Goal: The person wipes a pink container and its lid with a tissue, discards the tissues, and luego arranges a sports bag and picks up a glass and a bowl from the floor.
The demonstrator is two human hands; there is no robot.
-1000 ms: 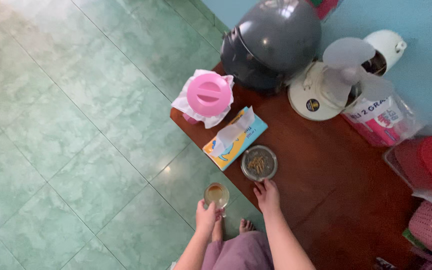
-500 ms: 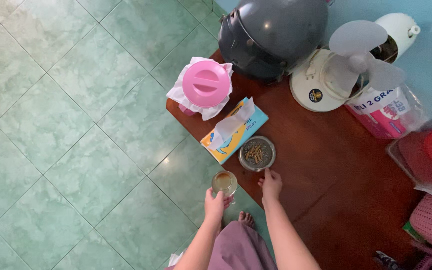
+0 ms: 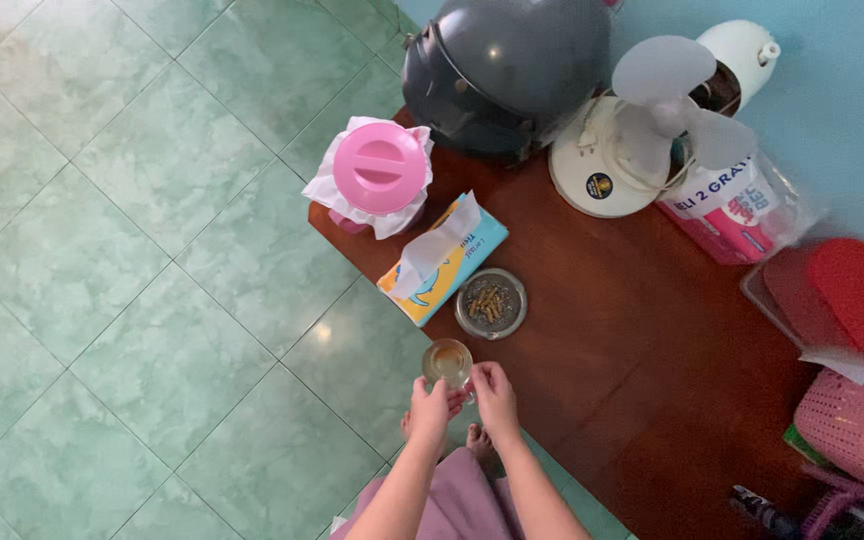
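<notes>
Change: since half a second ago the right hand (image 3: 495, 392) has left the ashtray (image 3: 491, 303) and come to the small glass (image 3: 448, 362).
Left hand (image 3: 430, 408): forearm reaching forward, fingers wrapped on the glass's near left side.
Right hand: fingertips (image 3: 479, 374) touching the glass's right rim, lightly curled.
Glass: upright, holding amber liquid, at the edge of the wooden table (image 3: 602, 330), between both hands.
Nearby: ashtray just beyond; tissue pack (image 3: 442, 258) to its left.

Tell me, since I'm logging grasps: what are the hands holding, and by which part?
Both hands, left hand and right hand, hold a small glass, fingers at its sides near the rim.
</notes>
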